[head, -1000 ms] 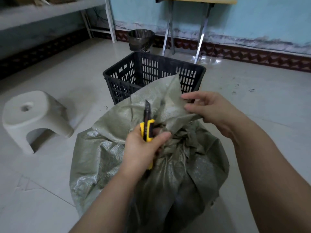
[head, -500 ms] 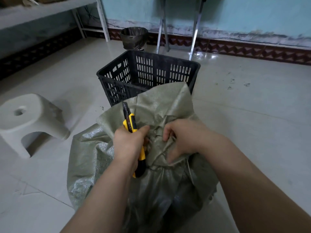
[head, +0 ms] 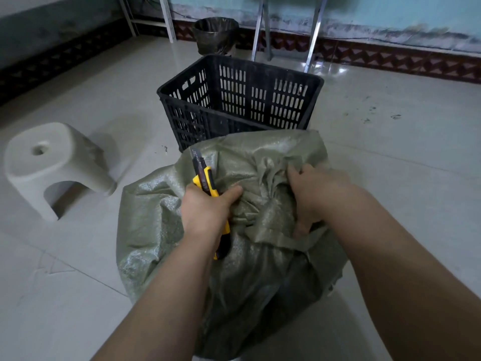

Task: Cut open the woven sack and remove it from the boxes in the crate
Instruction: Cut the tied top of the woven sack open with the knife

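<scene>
The sack (head: 260,277) stands on the floor (head: 403,152), directly under both hands of the person and close in front of them. It is grey-green, woven and much wrinkled, and its top is gathered into a bunch with a strip of the same cloth going around it. What is inside the sack is hidden by the cloth.

The left hand (head: 205,209) is closed around a knife (head: 205,179) with a yellow and black handle. The blade points up and away from the person and stands just above the upper left part of the sack. The thumb of this hand lies on the cloth, beside the gathered bunch. The lower end of the knife comes out under the hand and rests against the sack.

The right hand (head: 317,196) grips the bunch from the right side. Its fingers are curled into the folds and its thumb presses on the cloth lower down, near the strip. The two hands are near each other, with the bunch between them.

Behind the sack is a black crate (head: 260,100) with slotted walls. The top edge of the sack covers the bottom of its near wall, and I cannot tell if they touch. A white stool (head: 52,157) stands to the left, well apart from the sack, and a dark bin (head: 216,32) is beyond the crate, near the wall
</scene>
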